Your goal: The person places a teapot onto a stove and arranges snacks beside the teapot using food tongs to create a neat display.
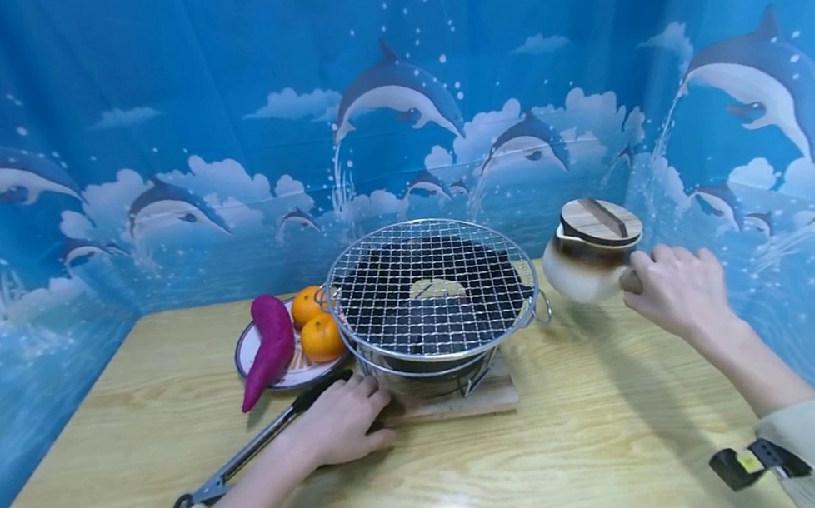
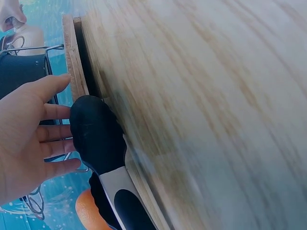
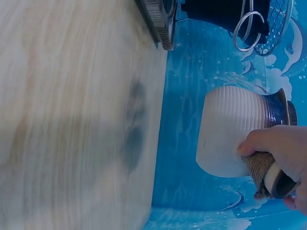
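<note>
My right hand [image 1: 683, 285] grips the rope-wrapped side handle [image 3: 261, 167] of a white and brown ceramic teapot [image 1: 582, 276]. The teapot, with a wooden lid [image 1: 600, 221] on top, is held up off the table at the right of the stove, its shadow falling on the wood. On the left, my left hand [image 1: 347, 420] reaches to the front edge of a wooden board [image 1: 470, 404], fingers extended. Right at those fingertips, in the left wrist view, is the black scalloped head of the tongs [image 2: 98, 136]; nothing is gripped there.
A round wire grill grate [image 1: 447, 337] covers a black stove standing on the board. Left of it, a plate [image 1: 240, 358] bears a purple sweet potato [image 1: 274, 344] and two oranges [image 1: 322, 339]. Blue dolphin-print curtains [image 1: 209, 100] enclose the table [image 1: 590, 468].
</note>
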Demonstrator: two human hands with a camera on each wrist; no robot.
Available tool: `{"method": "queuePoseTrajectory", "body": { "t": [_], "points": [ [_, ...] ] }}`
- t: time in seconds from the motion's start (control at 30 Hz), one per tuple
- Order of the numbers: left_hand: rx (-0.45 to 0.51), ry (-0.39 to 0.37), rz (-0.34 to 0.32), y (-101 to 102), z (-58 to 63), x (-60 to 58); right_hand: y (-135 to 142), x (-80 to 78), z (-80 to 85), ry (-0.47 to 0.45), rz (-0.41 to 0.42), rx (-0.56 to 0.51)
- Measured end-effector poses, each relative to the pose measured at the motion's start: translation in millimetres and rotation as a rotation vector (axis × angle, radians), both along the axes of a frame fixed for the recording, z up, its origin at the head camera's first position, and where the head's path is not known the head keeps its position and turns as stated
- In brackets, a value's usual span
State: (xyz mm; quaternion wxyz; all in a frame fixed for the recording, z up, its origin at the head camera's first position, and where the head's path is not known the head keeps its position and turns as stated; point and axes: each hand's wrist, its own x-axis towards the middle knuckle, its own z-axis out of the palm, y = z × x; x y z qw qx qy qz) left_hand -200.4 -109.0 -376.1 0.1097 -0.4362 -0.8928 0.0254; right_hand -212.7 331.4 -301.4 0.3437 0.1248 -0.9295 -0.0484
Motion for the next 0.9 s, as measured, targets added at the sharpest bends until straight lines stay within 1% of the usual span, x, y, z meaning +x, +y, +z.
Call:
{"method": "queuePoseTrajectory", "body": {
  "t": [0.13, 0.33, 0.6, 0.9],
  "points": [
    [0.005, 0.011, 0.001, -2, -1.2, -0.2, -4, -2.7, 4.2, -0.005, -0.008, -0.002],
    [0.01, -0.004, 0.005, -2, -2.5, -0.8, -6, -2.5, 13.8, -0.022, -0.012, 0.012],
    [0.004, -0.027, 0.012, -1, -1.6, -1.9, -5, -3.1, 26.0, -0.069, -0.059, 0.012],
    [-0.001, -0.038, 0.022, -1, -2.3, -2.4, -8, -7.1, 36.2, -0.006, -0.025, 0.021]
  ]
}}
